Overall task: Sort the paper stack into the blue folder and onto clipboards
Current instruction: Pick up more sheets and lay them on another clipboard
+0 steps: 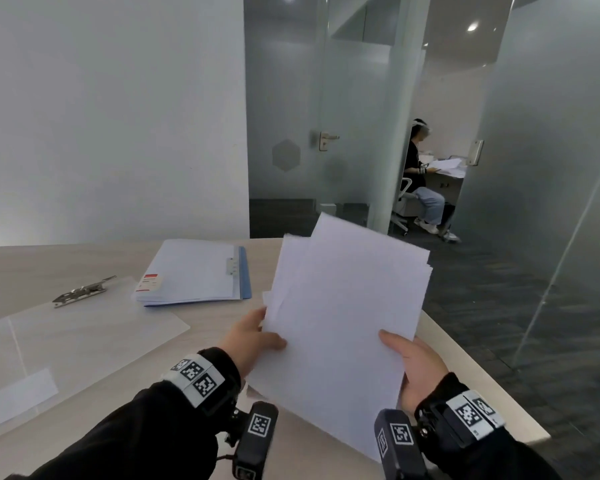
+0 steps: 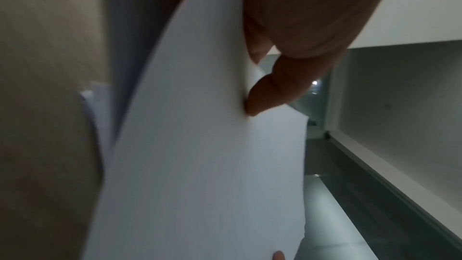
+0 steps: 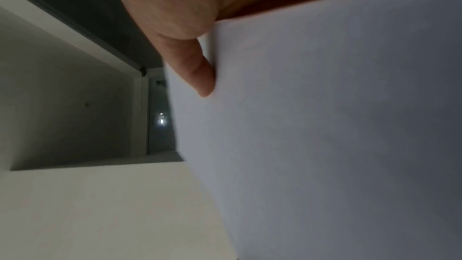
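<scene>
Both hands hold a stack of white paper [image 1: 340, 323] tilted up above the table's right part. My left hand [image 1: 253, 337] grips its left edge, thumb on the top sheet; the left wrist view shows a fingertip pressing the paper [image 2: 200, 165]. My right hand [image 1: 409, 362] grips the lower right edge, its thumb on the paper [image 3: 325, 126]. The sheets are fanned unevenly at the top. The blue folder [image 1: 201, 271] lies shut on the table behind my left hand, a red-and-white label on its cover. A transparent clipboard [image 1: 94, 327] with a metal clip [image 1: 84, 292] lies to the left.
The pale wooden table [image 1: 32, 265] ends in a right edge [image 1: 482, 372] just beside my right hand. Another clear sheet or board [image 1: 0, 368] overlaps the clipboard at far left. Beyond are dark carpet, glass partitions and a seated person [image 1: 423, 181] in another room.
</scene>
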Tool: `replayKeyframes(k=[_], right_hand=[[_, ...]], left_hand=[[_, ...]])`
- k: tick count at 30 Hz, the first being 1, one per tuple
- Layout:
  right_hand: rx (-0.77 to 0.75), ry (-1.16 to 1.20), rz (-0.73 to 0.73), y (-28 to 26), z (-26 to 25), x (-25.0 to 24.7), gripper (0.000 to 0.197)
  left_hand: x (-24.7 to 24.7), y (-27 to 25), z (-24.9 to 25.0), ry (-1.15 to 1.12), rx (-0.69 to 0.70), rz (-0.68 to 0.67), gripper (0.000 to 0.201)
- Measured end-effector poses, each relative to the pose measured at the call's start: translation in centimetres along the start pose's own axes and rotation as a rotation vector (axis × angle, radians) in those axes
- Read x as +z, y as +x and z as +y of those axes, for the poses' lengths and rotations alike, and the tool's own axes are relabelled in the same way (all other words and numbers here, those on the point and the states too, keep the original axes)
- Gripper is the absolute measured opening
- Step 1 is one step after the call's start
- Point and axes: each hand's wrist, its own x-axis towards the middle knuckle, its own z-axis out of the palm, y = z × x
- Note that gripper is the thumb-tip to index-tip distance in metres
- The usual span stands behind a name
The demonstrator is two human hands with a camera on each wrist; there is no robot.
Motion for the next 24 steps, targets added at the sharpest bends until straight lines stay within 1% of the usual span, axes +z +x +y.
replayKeyframes(k=[2,3,4,6,9,11,15,19,24], right_hand=[[0.005,-0.080,-0.028,-0.1,0.0,0.9,0.026],[0.016,-0.116,-0.040,-0.2,0.2,1.4,0.025],[0.028,-0.142,-0.044,-0.4,0.4,1.9,0.025],[0.010,-0.156,-0.056,-0.6,0.8,2.8,0.023],[-0.093,-0.133,-0.089,-0.9,1.0,4.3,0.023],[-0.168,-0.122,-0.144,-1.2,0.7,5.5,0.024],[-0.300,-0.156,-0.246,-1.7,0.2,8.6,0.024],[-0.315,-0.155,-0.323,-2.0,0.9,10.9,0.022],[-0.346,-0.208,-0.318,-1.9,2.5,11.2,0.018]], left_hand=[[-0.9,-0.3,-0.8,-0.002,-0.151,-0.024,0.039],[-1.3,-0.3,-1.2,0.038,-0.185,-0.025,0.034],[-1.7,-0.4,-1.6,0.091,-0.182,-0.023,0.034],[-2.4,-0.4,-2.1,0.134,-0.102,0.011,0.039],[-3.6,-0.8,-1.9,-0.051,0.043,0.051,0.052],[-4.5,-1.5,-1.0,-0.133,0.125,0.076,0.059],[-6.9,-2.6,0.7,-0.222,0.252,0.126,0.054],[-8.3,-3.9,0.9,-0.271,0.286,0.122,0.050],[-8.3,-4.5,-0.2,-0.264,0.252,0.145,0.039]])
